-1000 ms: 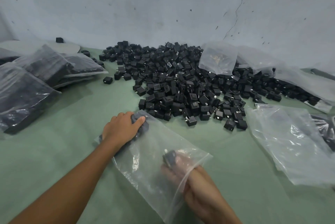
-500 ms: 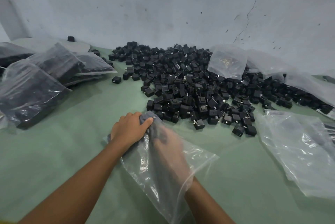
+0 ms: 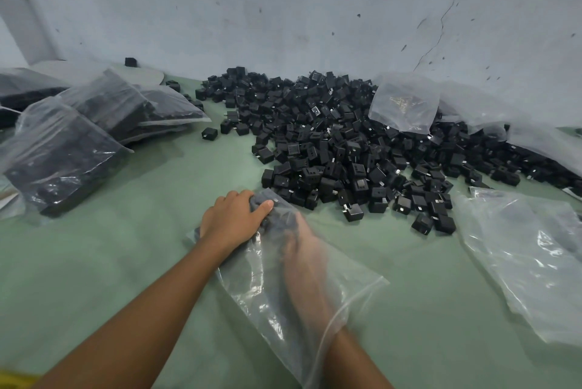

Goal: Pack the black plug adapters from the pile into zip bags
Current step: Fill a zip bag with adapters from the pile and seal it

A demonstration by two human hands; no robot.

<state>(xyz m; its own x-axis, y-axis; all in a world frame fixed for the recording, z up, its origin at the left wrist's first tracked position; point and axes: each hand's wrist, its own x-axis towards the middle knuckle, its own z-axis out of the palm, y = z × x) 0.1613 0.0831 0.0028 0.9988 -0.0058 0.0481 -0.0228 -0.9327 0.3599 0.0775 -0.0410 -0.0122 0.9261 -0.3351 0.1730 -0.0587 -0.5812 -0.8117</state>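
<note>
My left hand is curled over the far, closed end of a clear zip bag that lies on the green tabletop. Its fingers and thumb bunch the plastic around some dark lumps inside, which look like adapters. My right hand is pushed in through the bag's open near end, past the wrist. It reaches toward the far end, just beside my left hand. It is blurred behind the plastic, so I cannot tell whether its fingers are spread or have hold of anything

The pile of black plug adapters spreads over the far middle and right of the tabletop, its near edge just beyond my left hand. One stray adapter sits apart, just left of the pile. At the far left, several filled bags packed with dark adapters lean on one another. At the near right lie some empty bags, flat and crinkled, near the pile's edge. Another clear bag rests on the far right part of the pile, and more loose plastic trails off behind it. A grey, cracked wall stands behind everything
</note>
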